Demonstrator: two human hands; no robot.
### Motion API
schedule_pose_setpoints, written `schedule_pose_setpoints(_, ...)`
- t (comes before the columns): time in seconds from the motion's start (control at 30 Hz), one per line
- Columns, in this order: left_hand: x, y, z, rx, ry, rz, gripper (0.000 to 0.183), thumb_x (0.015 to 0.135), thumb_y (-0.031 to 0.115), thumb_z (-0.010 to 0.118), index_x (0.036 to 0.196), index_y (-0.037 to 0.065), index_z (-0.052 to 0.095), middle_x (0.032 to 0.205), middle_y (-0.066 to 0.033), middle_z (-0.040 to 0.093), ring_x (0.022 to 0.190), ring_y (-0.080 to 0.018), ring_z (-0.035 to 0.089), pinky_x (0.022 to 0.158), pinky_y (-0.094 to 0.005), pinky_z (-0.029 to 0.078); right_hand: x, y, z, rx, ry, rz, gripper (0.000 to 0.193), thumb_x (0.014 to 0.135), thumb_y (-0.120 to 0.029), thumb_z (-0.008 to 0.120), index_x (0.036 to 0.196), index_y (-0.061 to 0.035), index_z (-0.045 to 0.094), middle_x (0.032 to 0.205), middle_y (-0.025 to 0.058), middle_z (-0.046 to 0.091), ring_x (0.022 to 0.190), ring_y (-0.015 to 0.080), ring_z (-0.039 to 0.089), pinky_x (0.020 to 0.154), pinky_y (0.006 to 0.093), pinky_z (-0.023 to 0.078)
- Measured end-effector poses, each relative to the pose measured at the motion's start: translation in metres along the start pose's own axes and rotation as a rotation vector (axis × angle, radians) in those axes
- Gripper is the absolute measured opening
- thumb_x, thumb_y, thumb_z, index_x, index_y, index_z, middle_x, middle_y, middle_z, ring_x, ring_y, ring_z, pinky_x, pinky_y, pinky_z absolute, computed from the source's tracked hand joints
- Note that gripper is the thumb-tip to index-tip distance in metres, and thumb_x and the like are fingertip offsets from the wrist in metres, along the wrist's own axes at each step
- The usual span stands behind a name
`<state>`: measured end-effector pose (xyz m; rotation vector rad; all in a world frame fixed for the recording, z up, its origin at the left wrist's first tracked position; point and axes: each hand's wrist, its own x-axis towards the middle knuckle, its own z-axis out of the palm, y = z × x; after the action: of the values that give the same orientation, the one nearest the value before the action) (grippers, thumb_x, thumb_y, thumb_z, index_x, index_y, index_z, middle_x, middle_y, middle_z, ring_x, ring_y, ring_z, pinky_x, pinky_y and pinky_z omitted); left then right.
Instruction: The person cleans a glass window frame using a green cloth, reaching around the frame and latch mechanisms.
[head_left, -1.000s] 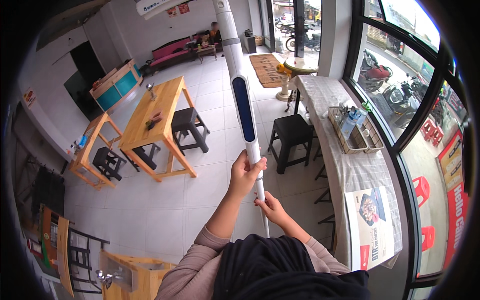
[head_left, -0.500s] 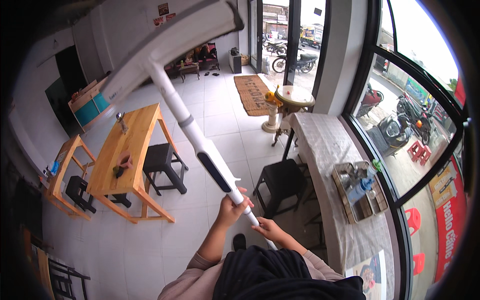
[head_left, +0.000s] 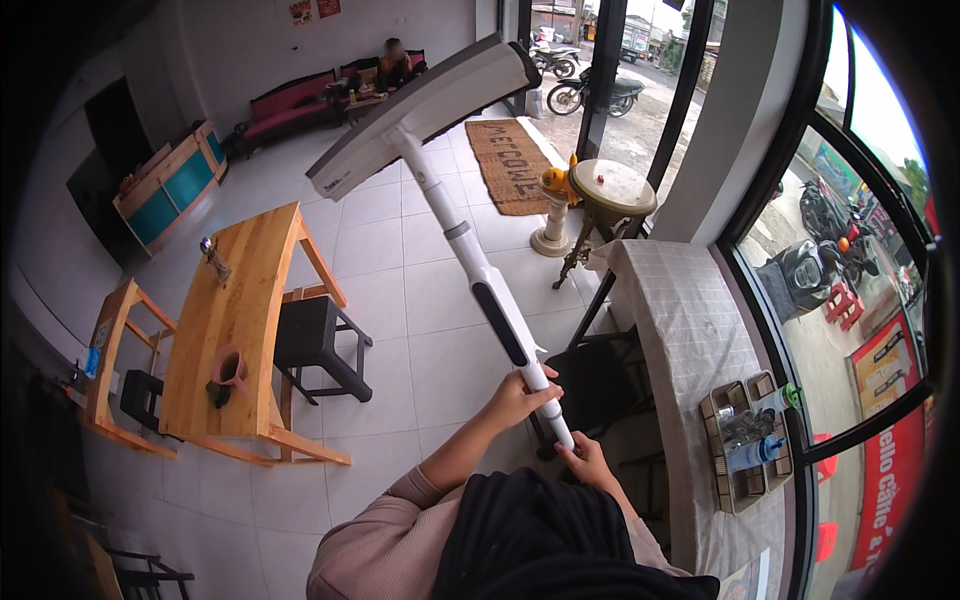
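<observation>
A long white window squeegee (head_left: 462, 243) is raised in front of me, tilted up and to the left. Its wide head (head_left: 425, 108) is at the top, with a dark rubber edge and end. A dark strip runs along the thick part of the handle. My left hand (head_left: 518, 400) is wrapped round the handle just below a small white trigger. Lower down, my right hand (head_left: 586, 463) grips the bottom end of the pole. The head hangs in the air, touching nothing.
On my right, a cloth-covered counter (head_left: 680, 310) runs along the window (head_left: 830, 190), bearing a metal tray (head_left: 735, 485) with bottles. A black stool (head_left: 590, 390) stands beside it. Wooden table (head_left: 235, 290) at left; round table (head_left: 615, 188) and doormat (head_left: 505, 165) ahead. A person (head_left: 395, 68) sits far back.
The squeegee has swung to the right, its head now farther from me. Both hands have shifted right along with it, still gripping. My view has turned slightly.
</observation>
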<state>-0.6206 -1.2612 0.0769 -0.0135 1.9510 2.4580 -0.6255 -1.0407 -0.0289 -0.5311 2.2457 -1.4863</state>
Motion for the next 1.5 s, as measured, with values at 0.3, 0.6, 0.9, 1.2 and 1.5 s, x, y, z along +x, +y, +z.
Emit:
schedule_pose_setpoints(0.3, 0.093, -0.015, -0.014, 0.043, -0.027, -0.149, 0.034, 0.086, 0.018, 0.062, 0.115, 0.003, 0.052, 0.096, -0.0069, 0.066, 0.088, -0.0139, 0.063, 0.071, -0.0251, 0.050, 0.068, 0.019, -0.030, -0.065, 0.262, -0.035, 0.031, 0.080, -0.019, 0.067, 0.063, -0.0015, 0.048, 0.047, 0.0006, 0.041, 0.046, 0.0035, 0.036, 0.040, 0.0250, 0.029)
schedule_pose_setpoints(0.6, 0.225, -0.047, -0.023, -0.038, 0.099, -0.147, 0.036, 0.082, 0.022, 0.068, 0.108, 0.001, 0.057, 0.093, -0.0061, 0.063, 0.084, -0.0136, 0.062, 0.070, -0.0263, 0.052, 0.195, 0.022, -0.108, -0.035, 0.086, 0.093, 0.030, 0.080, -0.022, 0.068, 0.066, 0.0002, 0.054, 0.049, -0.0005, 0.044, 0.049, 0.0043, 0.039, 0.042, 0.0259, 0.030)
schedule_pose_setpoints(0.9, 0.297, -0.024, -0.047, 0.159, 0.163, -0.046, 0.034, 0.078, 0.021, 0.071, 0.101, -0.002, 0.062, 0.087, -0.0091, 0.066, 0.081, -0.0150, 0.063, 0.076, -0.0283, 0.049, 0.293, 0.043, -0.112, 0.094, -0.050, 0.168, 0.024, 0.080, -0.018, 0.066, 0.067, -0.0037, 0.053, 0.056, -0.0056, 0.041, 0.055, 0.0033, 0.036, 0.047, 0.0253, 0.027)
schedule_pose_setpoints(1.2, 0.290, 0.030, -0.193, 0.262, 0.034, -0.140, 0.032, 0.083, 0.016, 0.067, 0.107, -0.002, 0.057, 0.097, -0.0109, 0.066, 0.094, -0.0173, 0.063, 0.086, -0.0296, 0.048, 0.361, 0.005, 0.009, 0.252, -0.009, 0.074, 0.020, 0.081, -0.014, 0.064, 0.071, 0.0010, 0.056, 0.055, -0.0026, 0.047, 0.054, 0.0040, 0.041, 0.047, 0.0252, 0.033)
schedule_pose_setpoints(1.5, 0.275, 0.061, -0.304, 0.192, 0.005, -0.070, 0.030, 0.081, 0.015, 0.069, 0.102, -0.003, 0.059, 0.091, -0.0102, 0.066, 0.087, -0.0166, 0.064, 0.080, -0.0291, 0.050, 0.401, -0.058, 0.094, 0.095, -0.023, 0.122, 0.022, 0.079, -0.016, 0.066, 0.071, 0.0033, 0.058, 0.054, 0.0002, 0.049, 0.053, 0.0050, 0.044, 0.046, 0.0254, 0.034)
